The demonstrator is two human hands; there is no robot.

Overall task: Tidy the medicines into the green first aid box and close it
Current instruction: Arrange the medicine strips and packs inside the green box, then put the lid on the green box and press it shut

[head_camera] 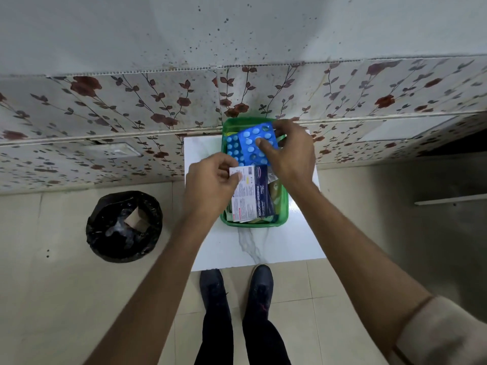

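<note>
Now the right hand (290, 151) pinches a blue blister strip (257, 143) between thumb and fingers, the thumb pressed on its face and the fingers curled over its far edge. The strip tilts over the far half of the green box (283, 206), with round pale tablets showing in rows and a few pockets looking empty. A second blue strip (233, 150) lies just beside it to the left, partly under it, inside the box.

The left hand (213, 180) grips a white and dark blue packet (250, 193) by its top left corner, thumb on the front and fingers behind. The packet carries the words "MEDICATED DRESSINGS" along its dark side and small print on its white side. It lies over the near half of the box, its lower edge close to the near rim. Other packets sit under it in the box, too covered to make out.

The box is open and stands on a small white table (263, 246) with grey marbling, pushed against the wall. Its far end rises against the wall; whether that is the lid, I cannot tell. Both forearms reach in from below, the right one with a pale sleeve (442, 335) pushed up past the elbow.

Two dark shoes (237, 288) stand on beige floor tiles at the near edge of the table. A round bin (123, 226) with a black liner sits on the floor to the left, well apart from the table, with a bit of cardboard in it. The wall (105, 114) has tiles printed with red flowers and dark leafy stems, and above them a plain, speckled stretch.
</note>
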